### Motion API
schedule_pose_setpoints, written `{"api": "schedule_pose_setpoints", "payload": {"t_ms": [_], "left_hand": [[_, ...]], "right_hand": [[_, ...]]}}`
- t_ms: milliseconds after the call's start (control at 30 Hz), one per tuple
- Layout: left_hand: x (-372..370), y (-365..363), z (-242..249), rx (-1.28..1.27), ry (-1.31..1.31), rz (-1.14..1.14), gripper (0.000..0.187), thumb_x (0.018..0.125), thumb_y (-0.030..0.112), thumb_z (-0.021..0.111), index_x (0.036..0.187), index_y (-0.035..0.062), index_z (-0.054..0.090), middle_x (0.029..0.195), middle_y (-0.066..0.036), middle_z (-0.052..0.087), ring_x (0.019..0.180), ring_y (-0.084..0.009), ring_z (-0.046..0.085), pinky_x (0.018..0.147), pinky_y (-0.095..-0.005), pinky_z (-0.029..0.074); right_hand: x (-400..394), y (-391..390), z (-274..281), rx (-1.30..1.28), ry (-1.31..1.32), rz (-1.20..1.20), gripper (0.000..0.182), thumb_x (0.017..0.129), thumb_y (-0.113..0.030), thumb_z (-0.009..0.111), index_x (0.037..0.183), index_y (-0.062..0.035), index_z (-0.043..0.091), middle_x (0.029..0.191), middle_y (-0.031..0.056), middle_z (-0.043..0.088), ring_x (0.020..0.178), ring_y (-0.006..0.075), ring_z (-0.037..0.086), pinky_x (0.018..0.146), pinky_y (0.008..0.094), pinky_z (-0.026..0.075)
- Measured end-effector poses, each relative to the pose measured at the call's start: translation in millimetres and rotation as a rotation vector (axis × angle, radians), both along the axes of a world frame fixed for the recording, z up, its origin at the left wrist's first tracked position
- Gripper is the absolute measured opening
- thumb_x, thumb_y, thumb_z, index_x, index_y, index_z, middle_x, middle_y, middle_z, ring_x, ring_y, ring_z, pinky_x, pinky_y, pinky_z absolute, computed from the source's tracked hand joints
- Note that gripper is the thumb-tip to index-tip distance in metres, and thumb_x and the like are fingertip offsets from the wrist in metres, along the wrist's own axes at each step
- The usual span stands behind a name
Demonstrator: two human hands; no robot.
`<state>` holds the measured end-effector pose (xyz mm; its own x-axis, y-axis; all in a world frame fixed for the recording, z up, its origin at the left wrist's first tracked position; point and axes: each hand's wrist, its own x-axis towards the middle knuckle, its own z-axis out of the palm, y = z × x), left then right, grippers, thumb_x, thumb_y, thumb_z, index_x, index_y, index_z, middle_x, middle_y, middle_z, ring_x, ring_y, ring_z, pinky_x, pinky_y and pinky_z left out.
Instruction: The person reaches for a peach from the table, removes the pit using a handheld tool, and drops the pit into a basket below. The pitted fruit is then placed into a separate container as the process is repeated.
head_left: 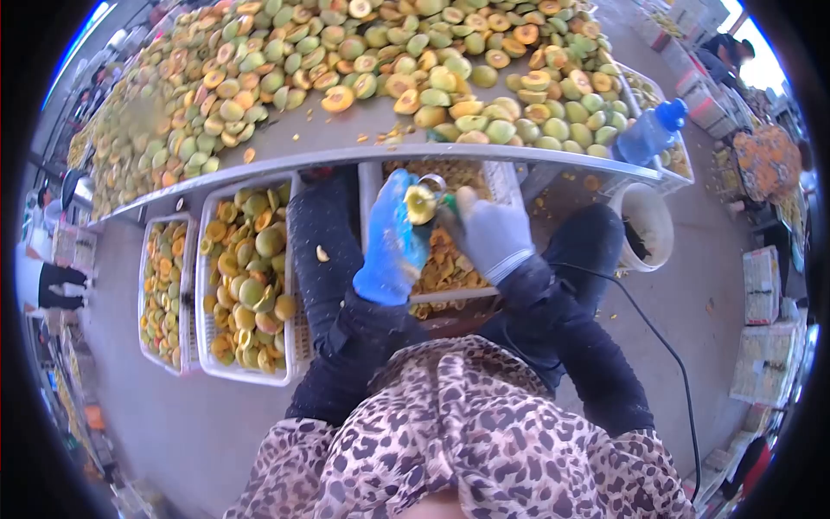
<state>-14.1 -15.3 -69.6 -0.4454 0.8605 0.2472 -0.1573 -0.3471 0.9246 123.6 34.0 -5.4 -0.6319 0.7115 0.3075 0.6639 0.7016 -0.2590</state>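
My left hand (391, 246), in a blue glove, grips a yellow-green stone fruit half (420, 205) with its cut face showing. My right hand (497, 235), in a pale grey glove, is closed around the green handle of a pitting tool (449, 201). The tool's curved metal loop is right at the fruit's upper edge. Both hands are between my knees, over a white crate (458, 296) of yellowish scraps and cut pieces. Just beyond them runs the metal edge of a table (346, 157) heaped with halved fruit (363, 65).
On my left stand two white crates, one larger (248, 374) and one narrower (164, 356), both full of fruit halves. A white bucket (659, 227) sits by my right knee, below a blue bottle (650, 131). A black cable (666, 346) trails over the floor. People work farther off.
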Motion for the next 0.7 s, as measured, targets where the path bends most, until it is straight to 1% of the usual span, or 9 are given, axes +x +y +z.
{"api": "schedule_pose_setpoints", "payload": {"t_ms": [33, 67, 133, 300, 367, 433, 533, 600, 700], "left_hand": [[3.6, -10.5, 13.6, -0.062, 0.603, 0.190, 0.029, 0.091, 0.017, 0.058, 0.116, 0.0067, 0.050, 0.097, -0.005, 0.057, 0.094, -0.0140, 0.058, 0.080, -0.0244, 0.050], [4.4, -11.5, 9.3, -0.049, 0.601, 0.178, 0.029, 0.091, 0.017, 0.058, 0.116, 0.0067, 0.050, 0.097, -0.005, 0.057, 0.094, -0.0140, 0.058, 0.080, -0.0244, 0.050], [5.1, -12.1, -0.2, -0.078, -0.330, 0.034, 0.022, 0.094, 0.030, 0.054, 0.103, 0.0108, 0.052, 0.086, -0.001, 0.054, 0.080, -0.0105, 0.058, 0.070, -0.0236, 0.049], [15.6, -39.4, 37.8, -0.221, -0.478, 0.189, 0.015, 0.094, 0.025, 0.054, 0.098, 0.0104, 0.051, 0.084, -0.001, 0.051, 0.069, -0.0104, 0.055, 0.064, -0.0239, 0.048], [7.0, -57.2, 54.4, -0.091, -0.336, 0.398, 0.017, 0.093, 0.024, 0.054, 0.097, 0.0078, 0.051, 0.083, -0.002, 0.052, 0.070, -0.0115, 0.054, 0.066, -0.0252, 0.048], [-74.2, -94.7, 8.3, -0.222, 0.705, 0.782, 0.022, 0.091, 0.021, 0.056, 0.104, 0.0042, 0.053, 0.086, -0.004, 0.053, 0.081, -0.0163, 0.056, 0.074, -0.0269, 0.049], [-165.3, -141.6, 3.2, -0.410, 0.280, 0.768, 0.026, 0.089, 0.017, 0.056, 0.111, 0.0028, 0.056, 0.091, -0.005, 0.056, 0.095, -0.0194, 0.055, 0.082, -0.0299, 0.048], [-210.6, -159.6, -32.2, -0.567, 1.534, 0.848, 0.026, 0.088, 0.013, 0.055, 0.110, 0.0020, 0.060, 0.095, -0.005, 0.059, 0.097, -0.0176, 0.054, 0.084, -0.0285, 0.045], [-139.3, -94.0, 26.2, -0.291, 1.470, 0.715, 0.024, 0.089, 0.009, 0.051, 0.110, 0.0021, 0.060, 0.103, -0.012, 0.062, 0.095, -0.0236, 0.060, 0.083, -0.0332, 0.046]], "right_hand": [[-1.8, -5.5, -2.8, 0.036, -0.091, -0.038, 0.024, 0.091, -0.031, 0.050, 0.083, -0.0093, 0.049, 0.058, 0.0096, 0.060, 0.050, 0.0288, 0.062, 0.044, 0.0403, 0.049], [-5.0, -9.5, -11.9, 0.056, -0.148, -0.071, 0.020, 0.090, -0.028, 0.050, 0.084, -0.0094, 0.049, 0.060, 0.0083, 0.060, 0.051, 0.0280, 0.063, 0.044, 0.0388, 0.048], [-11.1, -17.2, -25.0, 0.079, -0.203, -0.111, 0.016, 0.090, -0.025, 0.051, 0.085, -0.0095, 0.049, 0.061, 0.0071, 0.060, 0.052, 0.0272, 0.064, 0.043, 0.0374, 0.048], [-9.2, 16.1, -70.7, -0.085, -0.116, -0.301, 0.031, 0.092, -0.038, 0.049, 0.082, -0.0090, 0.052, 0.062, 0.0137, 0.062, 0.053, 0.0309, 0.063, 0.048, 0.0427, 0.048], [4.2, 29.0, -70.8, -0.182, -0.121, -0.309, 0.034, 0.091, -0.041, 0.050, 0.087, -0.0076, 0.055, 0.067, 0.0147, 0.064, 0.061, 0.0338, 0.064, 0.055, 0.0436, 0.050], [20.5, 30.7, -61.5, -0.283, -0.214, -0.228, 0.039, 0.089, -0.045, 0.052, 0.095, -0.0070, 0.058, 0.070, 0.0147, 0.065, 0.066, 0.0356, 0.064, 0.061, 0.0450, 0.051], [34.5, 41.7, -32.4, -0.150, -0.023, -0.322, 0.038, 0.086, -0.044, 0.055, 0.099, -0.0093, 0.060, 0.072, 0.0172, 0.065, 0.068, 0.0361, 0.064, 0.063, 0.0462, 0.051], [35.8, 75.6, -26.7, -0.046, 0.098, -0.339, 0.036, 0.083, -0.037, 0.060, 0.107, -0.0096, 0.058, 0.073, 0.0181, 0.064, 0.067, 0.0373, 0.063, 0.059, 0.0466, 0.050], [17.0, 131.2, -8.3, 0.085, 0.048, -0.351, 0.030, 0.081, -0.031, 0.060, 0.106, -0.0154, 0.058, 0.084, 0.0147, 0.065, 0.080, 0.0347, 0.064, 0.067, 0.0467, 0.049]]}}
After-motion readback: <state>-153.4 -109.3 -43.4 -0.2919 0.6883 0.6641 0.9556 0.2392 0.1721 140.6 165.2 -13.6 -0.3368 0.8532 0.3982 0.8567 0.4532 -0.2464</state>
